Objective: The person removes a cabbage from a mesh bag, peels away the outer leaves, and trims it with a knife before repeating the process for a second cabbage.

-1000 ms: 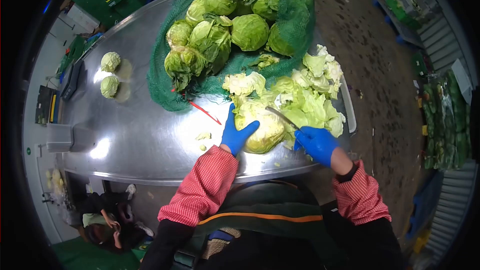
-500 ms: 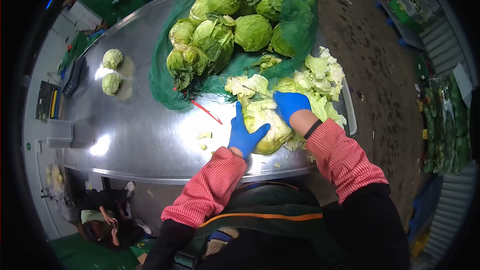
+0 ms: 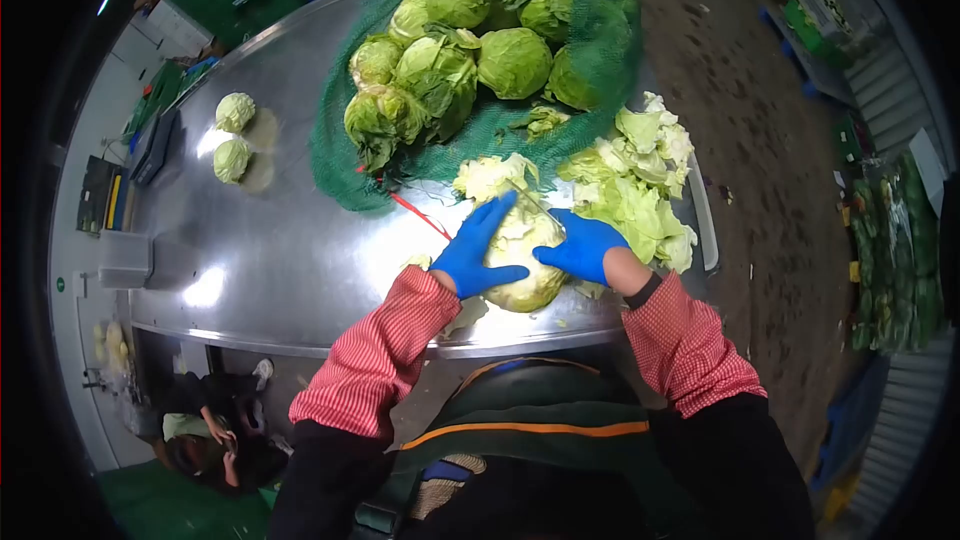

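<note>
A pale green cabbage (image 3: 527,283) lies near the front edge of the steel table (image 3: 285,260). My left hand (image 3: 476,248), in a blue glove, lies flat over its left side with the fingers spread. My right hand (image 3: 583,246), also gloved in blue, presses against the cabbage's right side and grips a knife (image 3: 532,200). Its thin blade points up and left across the top of the head. Both sleeves are red checked.
A green net (image 3: 590,35) holding several untrimmed cabbages (image 3: 513,62) lies at the back. Loose cut leaves (image 3: 640,195) pile up on the right. Two trimmed cabbages (image 3: 233,135) sit far left, a red strip (image 3: 420,216) is by the net, and a person (image 3: 200,435) crouches below the table.
My right hand moved from the far side of the cabbage to its right side. My left hand slid up over the head. The cabbage was turned slightly.
</note>
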Motion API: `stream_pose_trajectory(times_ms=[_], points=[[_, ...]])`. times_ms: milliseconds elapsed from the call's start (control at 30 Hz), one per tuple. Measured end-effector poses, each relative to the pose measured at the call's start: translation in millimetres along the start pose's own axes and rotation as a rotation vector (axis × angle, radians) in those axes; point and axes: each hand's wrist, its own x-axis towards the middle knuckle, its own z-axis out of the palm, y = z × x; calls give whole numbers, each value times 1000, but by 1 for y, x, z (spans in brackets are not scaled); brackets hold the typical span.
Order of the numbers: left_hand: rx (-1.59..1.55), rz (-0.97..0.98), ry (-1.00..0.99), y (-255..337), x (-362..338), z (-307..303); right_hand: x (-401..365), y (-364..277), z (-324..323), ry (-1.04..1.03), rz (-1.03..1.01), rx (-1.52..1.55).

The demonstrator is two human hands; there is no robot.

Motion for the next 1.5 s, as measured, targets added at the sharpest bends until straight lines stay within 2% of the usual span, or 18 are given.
stream_pose_trajectory(times_ms=[33, 133, 467, 567, 633, 700, 767, 800, 833, 900, 933, 1033, 1067, 1167, 1233, 1300, 1500], points=[[-123, 14, -72, 0, 5, 4, 0, 3, -2, -14, 18, 17], [-114, -73, -89, 8, 7, 11, -7, 10, -7, 1, 83, 54], [-101, -79, 215, 17, -10, 34, 8, 43, 21, 335, 130, 127], [-372, -173, 412, -13, -35, 50, 30, 101, 38, 357, 273, 180], [-548, -299, 623, -13, -48, 64, 36, 96, 37, 389, 242, 163], [-627, -475, 672, -13, -57, 76, 44, 72, 29, 379, 238, 115], [-935, -572, 558, 27, -51, 56, 53, 61, 18, 446, 64, 134], [-317, -383, 458, -9, -56, 54, 58, 57, 13, 472, -55, 156], [-37, -432, 324, 30, -49, 27, 59, 53, 11, 496, -170, 181], [353, -189, 14, 46, -25, 2, 49, 28, 11, 519, -249, 56], [439, 73, -17, 45, -10, -3, 43, 19, 6, 535, -290, -12], [134, 83, -195, 23, 5, 6, 15, 14, 2, 654, -191, -113], [145, 68, -121, 18, 5, 9, 0, 17, 2, 727, -179, -153], [66, -292, 2, 15, 6, 14, -52, 19, 14, 470, -62, -428], [99, -371, 80, 24, 11, 18, -67, 22, 40, 488, -105, -341], [172, -442, 103, 39, 16, 24, -62, 27, 49, 525, -60, -326], [206, -382, 287, 26, 15, 50, -36, 40, 48, 541, 22, -226]])
